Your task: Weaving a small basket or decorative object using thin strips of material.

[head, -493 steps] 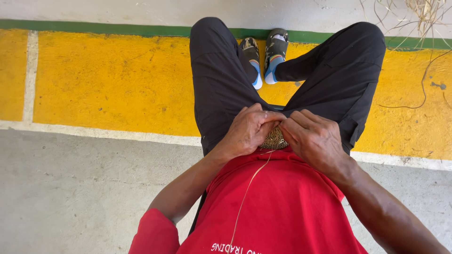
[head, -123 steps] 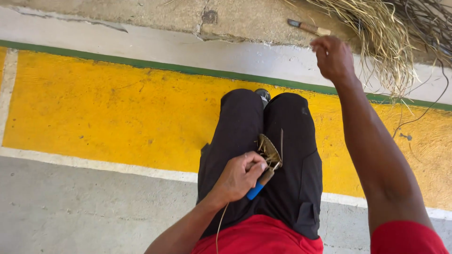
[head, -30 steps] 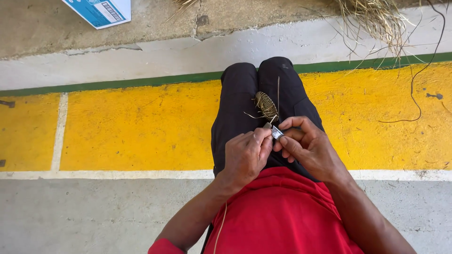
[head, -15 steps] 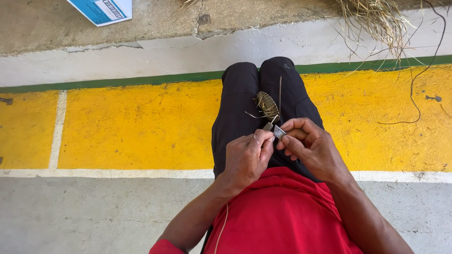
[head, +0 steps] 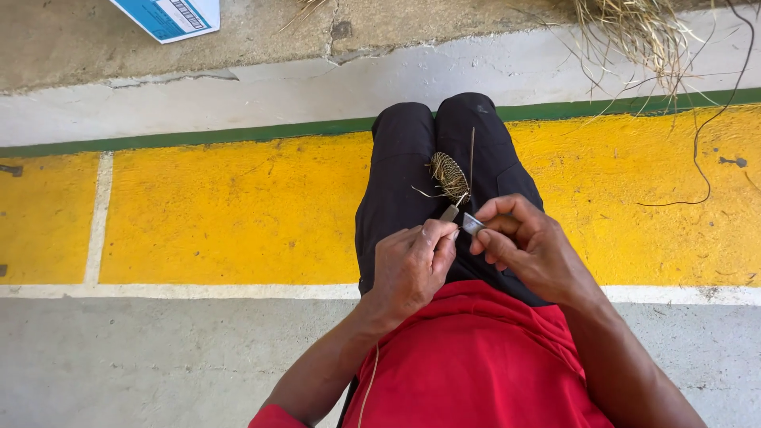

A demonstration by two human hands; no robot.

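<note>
I sit with my legs in black trousers (head: 404, 182) stretched over a yellow painted strip. A small round woven straw piece (head: 449, 174) lies on my knees, with a thin stalk standing up from it. My left hand (head: 412, 265) is closed around a straw strand just below the woven piece. My right hand (head: 527, 242) pinches a small metal blade (head: 471, 223) between thumb and fingers, its tip touching the strand beside the left thumb. A loose strand runs down over my red shirt (head: 468, 364).
A pile of dry straw (head: 634, 28) lies at the top right on the concrete. A blue and white box (head: 170, 14) is at the top left. A thin dark cord (head: 701, 135) trails over the yellow strip (head: 230, 210) at the right.
Four seconds ago my right hand was reaching up to the straw pile; it has since come back to my lap. In the last second both hands stay together with only slight shifts.
</note>
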